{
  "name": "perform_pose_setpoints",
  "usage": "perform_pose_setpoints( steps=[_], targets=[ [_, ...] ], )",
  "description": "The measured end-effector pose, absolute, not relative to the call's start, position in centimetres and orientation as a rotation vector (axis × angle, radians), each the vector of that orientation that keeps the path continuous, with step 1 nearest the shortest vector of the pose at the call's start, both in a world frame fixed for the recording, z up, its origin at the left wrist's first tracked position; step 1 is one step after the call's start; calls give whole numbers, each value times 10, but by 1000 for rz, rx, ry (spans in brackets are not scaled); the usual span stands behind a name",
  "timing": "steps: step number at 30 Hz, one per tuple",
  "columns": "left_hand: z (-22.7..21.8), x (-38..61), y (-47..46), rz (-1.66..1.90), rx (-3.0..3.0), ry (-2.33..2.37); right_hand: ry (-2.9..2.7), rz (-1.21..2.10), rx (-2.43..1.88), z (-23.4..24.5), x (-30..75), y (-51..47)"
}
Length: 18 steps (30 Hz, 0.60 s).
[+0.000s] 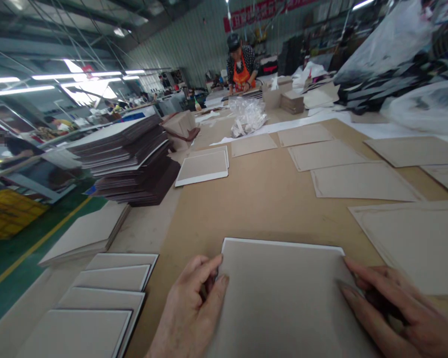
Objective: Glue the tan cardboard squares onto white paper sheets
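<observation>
Directly in front of me lies a greyish-beige board with a thin white border along its far edge. My left hand pinches its left edge near the far corner, thumb on top. At the opposite side my right hand grips the right edge, thumb on the face and fingers along the side. The board's near end runs out of view. Left of my left hand, several similar boards with white and dark edges lie overlapping in a row.
A tall stack of dark-edged sheets stands at the left, behind a low pile of boards. Loose beige sheets spread over the right side. Clear plastic lies farther back. A person in an orange apron stands at the far end.
</observation>
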State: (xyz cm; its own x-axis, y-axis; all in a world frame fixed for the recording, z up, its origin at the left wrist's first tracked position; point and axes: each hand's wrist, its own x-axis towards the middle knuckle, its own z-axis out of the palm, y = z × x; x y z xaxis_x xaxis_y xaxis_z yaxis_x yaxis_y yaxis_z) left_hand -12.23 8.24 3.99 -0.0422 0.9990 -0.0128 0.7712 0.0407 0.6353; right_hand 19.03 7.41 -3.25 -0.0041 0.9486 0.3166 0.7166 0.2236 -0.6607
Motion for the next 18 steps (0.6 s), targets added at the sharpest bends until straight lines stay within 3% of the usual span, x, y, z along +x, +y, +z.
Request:
perform_pose_setpoints(
  steps=[7, 18],
  targets=[
    [34, -138, 85, 621, 1924, 1884, -1753, 479, -1571, -4, 176, 77],
    [36, -138, 85, 588, 2028, 1904, -1664, 556, -1617, -3, 174, 76]
  ],
)
